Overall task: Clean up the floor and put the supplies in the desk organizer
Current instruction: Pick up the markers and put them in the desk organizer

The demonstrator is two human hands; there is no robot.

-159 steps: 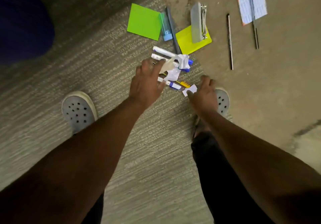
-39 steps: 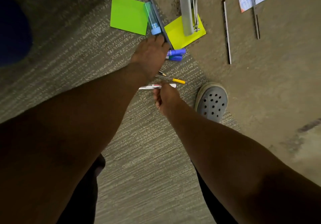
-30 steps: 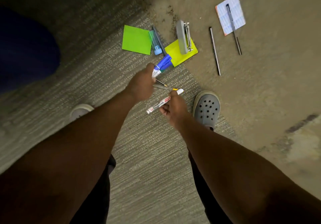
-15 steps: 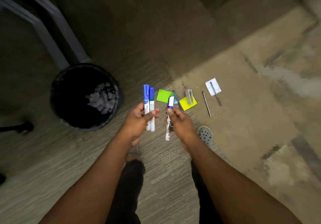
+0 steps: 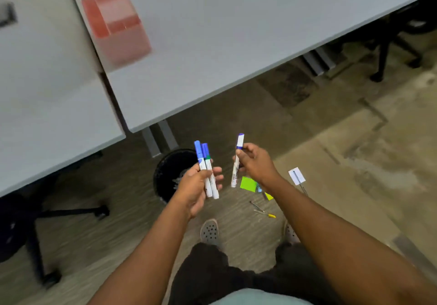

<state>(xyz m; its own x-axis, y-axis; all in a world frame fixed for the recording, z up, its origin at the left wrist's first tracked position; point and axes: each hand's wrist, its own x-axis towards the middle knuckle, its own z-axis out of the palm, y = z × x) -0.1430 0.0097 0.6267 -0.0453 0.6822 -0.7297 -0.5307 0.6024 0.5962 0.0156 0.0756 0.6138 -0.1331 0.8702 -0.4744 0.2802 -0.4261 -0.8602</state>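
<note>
left hand [image 5: 192,192] holds two markers [image 5: 206,169]; right hand [image 5: 256,162] one marker [image 5: 237,160].

Bare arms, dark trousers, grey clogs

Both forearms are unsleeved; black trousers [image 5: 212,271], perforated grey clogs [image 5: 209,231], and a pale teal shirt hem [image 5: 257,298] at the bottom edge.

We hold both arms out in front. Our left hand [image 5: 194,190] grips two markers [image 5: 206,169], caps up; our right hand [image 5: 254,162] pinches one marker [image 5: 237,160] near its cap.
</note>
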